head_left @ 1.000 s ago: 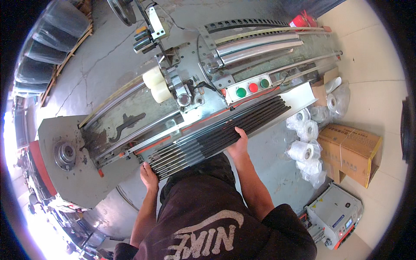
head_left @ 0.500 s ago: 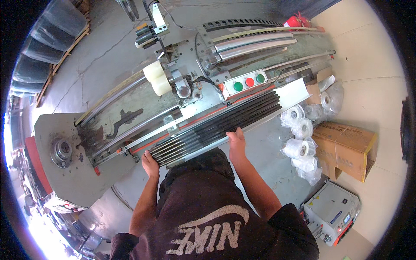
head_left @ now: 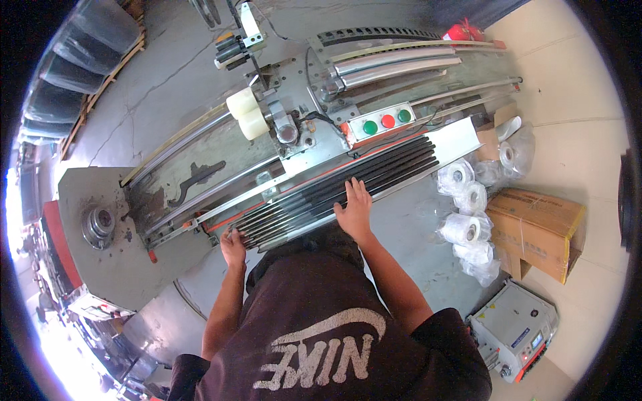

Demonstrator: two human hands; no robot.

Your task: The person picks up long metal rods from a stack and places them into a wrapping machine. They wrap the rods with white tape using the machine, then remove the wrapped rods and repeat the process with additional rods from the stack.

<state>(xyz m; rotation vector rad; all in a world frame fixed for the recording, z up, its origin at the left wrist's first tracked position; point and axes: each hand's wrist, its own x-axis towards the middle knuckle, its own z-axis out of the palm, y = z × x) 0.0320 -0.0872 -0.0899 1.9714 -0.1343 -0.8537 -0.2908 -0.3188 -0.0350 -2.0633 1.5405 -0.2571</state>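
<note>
A bundle of long, thin black rods [head_left: 388, 172] lies side by side, slanting across a pale metal tray [head_left: 461, 136] in front of me. Toward the left the rods look shinier and greyer. My left hand [head_left: 233, 250] is at their left ends, its fingers bent around the tips of the outer rods. Across the middle of the bundle rests my right hand [head_left: 356, 208], fingers stretched out over the near rods and thumb apart. Whether the rods are solid or hollow I cannot tell.
Behind the tray stands a long machine with rails, cream rollers [head_left: 246, 113] and a button box [head_left: 380, 125]. Plastic-wrapped white rolls [head_left: 461, 228] and a cardboard box [head_left: 535, 220] are on the right. A grey machine unit [head_left: 515, 327] sits at lower right.
My right hand has moved from the tray's near edge up onto the rods, its fingers now extended. My left hand stays at the left ends, with its fingers curled further over them.
</note>
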